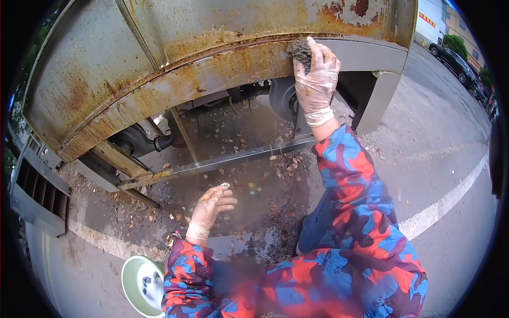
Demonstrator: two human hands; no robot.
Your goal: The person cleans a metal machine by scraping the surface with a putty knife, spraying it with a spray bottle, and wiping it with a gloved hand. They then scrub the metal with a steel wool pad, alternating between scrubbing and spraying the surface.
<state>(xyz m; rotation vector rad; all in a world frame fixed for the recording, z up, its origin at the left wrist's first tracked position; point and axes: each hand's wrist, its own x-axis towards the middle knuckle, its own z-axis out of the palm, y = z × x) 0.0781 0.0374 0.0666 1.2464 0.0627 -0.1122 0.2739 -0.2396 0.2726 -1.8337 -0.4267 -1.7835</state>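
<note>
A dark steel-wool-like scrubber (300, 53) is pressed against the front rail of a large rusty metal unit (212, 71), held by my gloved right hand (318, 77). Left of the scrubber the rail is stained brown and yellow; to its right the metal looks plain grey. My left hand (210, 208), in a thin, stained glove, hovers below the unit's lower bar with its fingers apart and nothing in it.
A pale green basin (127, 286) with foamy liquid stands at the lower left. Wet ground with fallen leaves lies under the unit. A slatted metal piece (40, 188) is at the far left, and a black car (453, 64) is parked at the upper right.
</note>
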